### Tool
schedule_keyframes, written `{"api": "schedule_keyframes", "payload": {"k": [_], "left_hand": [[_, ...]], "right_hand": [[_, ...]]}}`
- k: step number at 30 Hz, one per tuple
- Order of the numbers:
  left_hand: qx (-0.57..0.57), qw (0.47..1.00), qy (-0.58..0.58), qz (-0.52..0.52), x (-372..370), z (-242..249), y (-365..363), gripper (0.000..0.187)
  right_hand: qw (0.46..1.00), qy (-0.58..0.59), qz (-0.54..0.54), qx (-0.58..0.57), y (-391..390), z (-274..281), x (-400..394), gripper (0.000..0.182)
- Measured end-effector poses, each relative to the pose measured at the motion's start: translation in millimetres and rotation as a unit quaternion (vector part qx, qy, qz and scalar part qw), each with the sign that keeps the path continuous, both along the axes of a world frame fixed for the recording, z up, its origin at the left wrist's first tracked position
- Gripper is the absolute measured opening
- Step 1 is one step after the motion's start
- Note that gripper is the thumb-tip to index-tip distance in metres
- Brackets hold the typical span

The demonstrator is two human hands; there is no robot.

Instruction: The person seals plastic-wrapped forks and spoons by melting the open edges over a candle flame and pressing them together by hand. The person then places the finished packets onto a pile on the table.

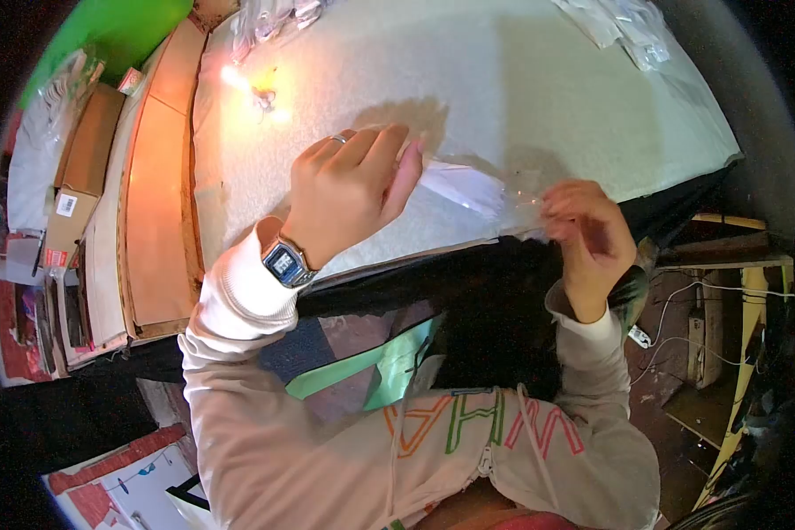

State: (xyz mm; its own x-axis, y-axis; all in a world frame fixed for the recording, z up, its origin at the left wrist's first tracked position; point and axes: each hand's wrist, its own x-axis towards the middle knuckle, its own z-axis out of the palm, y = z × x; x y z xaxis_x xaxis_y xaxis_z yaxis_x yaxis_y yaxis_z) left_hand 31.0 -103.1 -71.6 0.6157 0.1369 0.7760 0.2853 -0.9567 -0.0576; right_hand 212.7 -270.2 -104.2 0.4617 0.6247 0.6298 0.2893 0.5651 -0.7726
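A broad, pale, felt-like table top [521,97] spreads out flat. At its near edge a thin, crinkly clear plastic sleeve [481,190] with white paper inside is pinched between the left hand [349,190] and right hand [587,231], both grasping its ends.

This looks like a small workshop or packing room. A wide table [521,97] covered in pale sheet material fills the view, with heaps of clear plastic bags [627,26] at its far edge. Cardboard boxes [84,168] with shipping labels stand beside it, and loose cables [680,340] run past rough wooden shelving [733,256].
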Motion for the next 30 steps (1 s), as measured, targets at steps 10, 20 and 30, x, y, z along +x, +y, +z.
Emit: {"api": "schedule_keyframes", "payload": {"k": [10, 20, 30], "left_hand": [[-0.134, 0.971, 0.195, 0.016, 2, -5, 14, 0.046], [-0.179, 0.958, 0.225, 0.006, 0, -4, 27, 0.059], [-0.221, 0.952, 0.201, -0.062, -2, 0, 24, 0.072]], "right_hand": [[0.980, -0.191, 0.057, 0.027, -13, -13, -23, 0.027], [0.928, -0.366, 0.061, 0.034, -13, -21, -35, 0.033], [0.894, -0.447, 0.017, -0.034, -8, -4, -16, 0.024]]}}
